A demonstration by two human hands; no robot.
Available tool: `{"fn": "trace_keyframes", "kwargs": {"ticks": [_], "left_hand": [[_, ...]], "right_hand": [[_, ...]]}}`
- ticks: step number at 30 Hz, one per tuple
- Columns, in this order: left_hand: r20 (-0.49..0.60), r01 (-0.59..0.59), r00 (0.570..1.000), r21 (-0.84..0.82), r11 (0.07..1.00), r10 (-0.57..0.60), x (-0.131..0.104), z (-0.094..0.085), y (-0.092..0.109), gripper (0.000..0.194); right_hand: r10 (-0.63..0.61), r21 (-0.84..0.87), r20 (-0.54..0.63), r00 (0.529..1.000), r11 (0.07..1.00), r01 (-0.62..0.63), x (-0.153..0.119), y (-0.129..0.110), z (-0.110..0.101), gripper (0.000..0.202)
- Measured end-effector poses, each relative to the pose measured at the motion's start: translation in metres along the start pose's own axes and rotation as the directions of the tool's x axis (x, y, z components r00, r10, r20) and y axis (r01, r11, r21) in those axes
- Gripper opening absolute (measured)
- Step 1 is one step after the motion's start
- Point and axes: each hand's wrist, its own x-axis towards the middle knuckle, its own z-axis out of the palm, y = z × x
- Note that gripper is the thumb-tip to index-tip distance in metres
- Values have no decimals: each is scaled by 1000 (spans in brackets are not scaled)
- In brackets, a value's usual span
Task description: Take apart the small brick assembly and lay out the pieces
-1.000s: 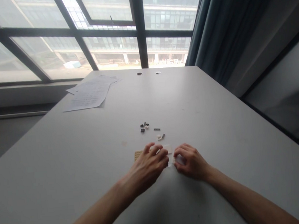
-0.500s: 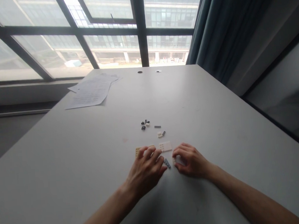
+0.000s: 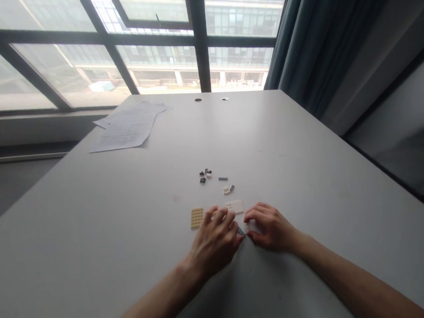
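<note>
My left hand (image 3: 215, 236) is closed, its thumb and fingertips around a narrow blue-grey toy brick plate (image 3: 241, 231). Just right of it, my right hand (image 3: 269, 228) pinches a small white toy brick (image 3: 246, 223), mostly covered by the fingers. A tan studded plate (image 3: 197, 218) lies left of my left hand. Beyond the fingertips is a white plate (image 3: 235, 207), studded at its left end and partly hidden by my left hand.
Farther up the white table (image 3: 288, 163) are a curved white piece (image 3: 226, 190), a grey strip (image 3: 223, 178) and several small black pieces (image 3: 203, 180). Printed sheets (image 3: 128, 131) lie at the far left, before the windows. A dark curtain (image 3: 299, 51) hangs at right.
My left hand has moved right, closing on the blue-grey plate and bringing it nearer my right hand. More of the tan plate shows now. My right hand has stayed nearly still.
</note>
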Motion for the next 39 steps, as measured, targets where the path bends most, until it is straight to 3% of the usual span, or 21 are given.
{"fn": "trace_keyframes", "kwargs": {"ticks": [10, 15, 22, 28, 36, 39], "left_hand": [[47, -50, 998, 15, 999, 49, 3, 5, -6, 9], [-37, 36, 999, 9, 999, -35, 3, -8, -15, 13], [-213, 165, 963, -26, 986, -167, -21, -26, -56, 11], [-294, 204, 934, -32, 978, -205, -44, -14, -80, 8], [-282, 200, 936, -66, 978, -210, -47, -5, -83, 6], [-281, 218, 931, -87, 972, -233, -49, -4, -85, 7]], "right_hand": [[-24, 21, 12, 1000, 999, 24, 0, 0, 0, 23], [-18, -2, 8, 1000, 1000, 18, -1, 0, -1, 27], [49, -82, 68, 996, 996, -43, 0, -2, -4, 35], [50, -93, 66, 997, 995, -44, 1, -2, -1, 29], [-18, -135, 3, 1000, 991, 18, 0, 3, 4, 24], [4, -160, -46, 999, 987, -11, 0, 6, 2, 22]]}}
